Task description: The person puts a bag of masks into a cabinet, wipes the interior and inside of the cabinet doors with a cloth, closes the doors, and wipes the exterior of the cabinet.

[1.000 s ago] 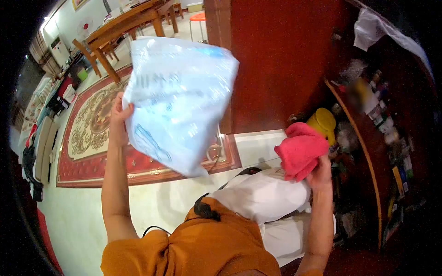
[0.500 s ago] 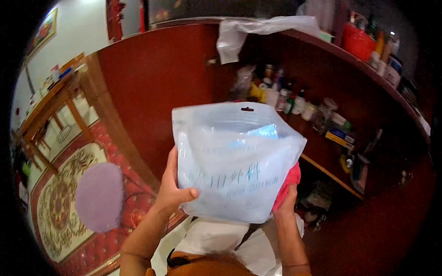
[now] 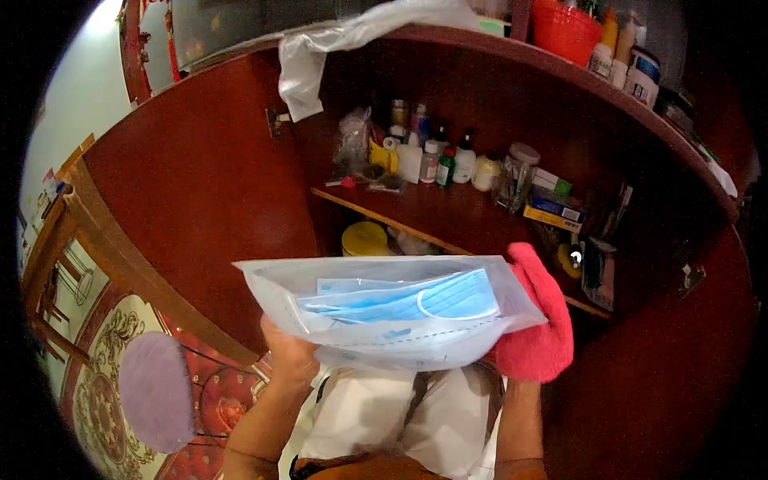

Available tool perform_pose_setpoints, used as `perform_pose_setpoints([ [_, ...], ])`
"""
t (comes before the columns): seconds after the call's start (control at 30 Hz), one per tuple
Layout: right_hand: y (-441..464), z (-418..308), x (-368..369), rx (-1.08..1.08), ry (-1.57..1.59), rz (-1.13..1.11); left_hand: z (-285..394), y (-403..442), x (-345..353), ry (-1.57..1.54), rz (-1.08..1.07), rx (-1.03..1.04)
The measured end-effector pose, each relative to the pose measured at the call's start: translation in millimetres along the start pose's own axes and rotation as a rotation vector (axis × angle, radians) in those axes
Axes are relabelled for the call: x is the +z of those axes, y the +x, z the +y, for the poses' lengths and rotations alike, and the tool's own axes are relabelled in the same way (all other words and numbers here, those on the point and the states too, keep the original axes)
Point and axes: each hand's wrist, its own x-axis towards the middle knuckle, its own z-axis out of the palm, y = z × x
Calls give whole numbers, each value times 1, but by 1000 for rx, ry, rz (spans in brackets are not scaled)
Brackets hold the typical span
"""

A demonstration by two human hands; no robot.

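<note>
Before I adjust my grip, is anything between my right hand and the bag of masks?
Yes: the red cloth hides the hand above your right wrist and sits at the right end of the bag of masks. Any finger contact there is hidden. Nothing visible separates your left hand from the bag.

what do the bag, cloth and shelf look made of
Bag: probably plastic film, milky with a soft sheen; its walls look thin and smooth.
Cloth: a soft fabric, perhaps microfibre or fleece, matte; its surface looks fuzzy.
Shelf: likely wood or board, dark reddish finish; the paler front edge suggests it.
</note>
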Motion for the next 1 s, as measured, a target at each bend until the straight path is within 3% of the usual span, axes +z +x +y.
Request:
perform_pose_setpoints([
  [0.03, 2, -6, -4, 37, -66, -47, -3, -1, 1, 12, -42, 32],
  [0.07, 4, -13, -6, 75, -131, -93, -14, -1, -6, -83, -10, -72],
  [0.1, 1, -9, -5, 134, 23, -50, -27, -1, -16, -179, 23, -175],
  [0.2, -18, 39, -14, 226, 392, 219, -43, -6, -25, -83, -91, -191],
  [0.23, -29, 46, -20, 49, 60, 182, -42, -5, -21, 130, -196, -51],
  [0.27, -29, 47, -22, 65, 98, 182, -41, -4, -17, 341, -299, 95],
  [0.33, -26, 47, -22, 95, 177, 178, -44, -5, -10, 278, -283, 82],
  [0.43, -17, 41, -23, -1, 116, 329, -35, -3, -8, 244, -244, 86],
  [0.53, 1, 20, -32, -30, 95, 531, -3, 17, 20, 16, -316, 125],
  [0.6, 2, 2, -32, -156, 73, 273, 5, 19, 29, -61, -390, 36],
  [0.7, -5, 14, -50, -72, -71, 344, -2, 17, 24, -105, -479, -135],
  [0.73, -3, 9, -39, 69, 15, 385, -6, 15, 27, -107, -511, -120],
  [0.8, -6, 27, -48, -23, -131, 385, -1, 15, 36, -36, -559, -115],
  [0.87, -5, 23, -57, 29, -112, 409, 9, 15, 40, 117, -592, -122],
  [1.0, 2, 9, -63, -12, -113, 318, 2, 6, 50, -111, -301, -284],
])
